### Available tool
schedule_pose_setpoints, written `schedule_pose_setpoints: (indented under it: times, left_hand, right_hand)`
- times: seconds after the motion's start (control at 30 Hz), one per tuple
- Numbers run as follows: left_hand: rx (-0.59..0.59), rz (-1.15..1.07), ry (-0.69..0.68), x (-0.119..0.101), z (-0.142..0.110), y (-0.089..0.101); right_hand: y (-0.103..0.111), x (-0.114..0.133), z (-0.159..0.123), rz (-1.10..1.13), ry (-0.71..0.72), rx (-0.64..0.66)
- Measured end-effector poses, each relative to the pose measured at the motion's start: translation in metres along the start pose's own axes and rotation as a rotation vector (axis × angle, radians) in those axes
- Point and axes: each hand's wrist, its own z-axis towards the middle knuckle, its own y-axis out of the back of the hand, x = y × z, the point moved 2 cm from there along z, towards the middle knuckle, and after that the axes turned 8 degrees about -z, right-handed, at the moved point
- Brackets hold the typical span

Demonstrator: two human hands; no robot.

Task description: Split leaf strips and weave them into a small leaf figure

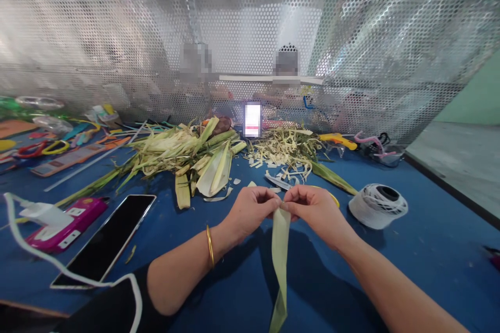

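Note:
A pale green strip of corn husk [279,255] hangs down from my fingertips toward the blue table's front edge. My left hand [252,210] pinches its top end from the left, with a gold bangle on that wrist. Close against it, my right hand [312,210] pinches the same end between thumb and fingers. Just beyond the hands lie scissors [278,182], their blades showing and a yellow handle partly hidden behind my right hand. To the right stands a spool of white thread [378,206].
A heap of corn husks [175,151] and a pile of husk scraps [287,148] lie ahead. At left are a phone [107,239], a magenta power strip [70,221] and a white cable. A yellow glue gun [339,140] rests far right, before a perforated metal screen [250,26].

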Motion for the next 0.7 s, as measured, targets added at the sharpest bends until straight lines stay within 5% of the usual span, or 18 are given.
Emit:
schedule_pose_setpoints:
  times: [0.37,0.57,0.7]
  left_hand:
    - [0.013,-0.112,0.059,0.004,0.002,0.001]
    - [-0.046,-0.063,-0.005,0.007,0.003,0.003]
    - [-0.022,-0.056,0.007,0.01,0.003,0.003]
  right_hand:
    - [0.0,0.004,-0.002,-0.023,0.083,-0.021]
    - [-0.008,-0.005,-0.001,0.171,-0.109,-0.001]
    - [-0.011,-0.009,0.0,0.101,-0.009,-0.036]
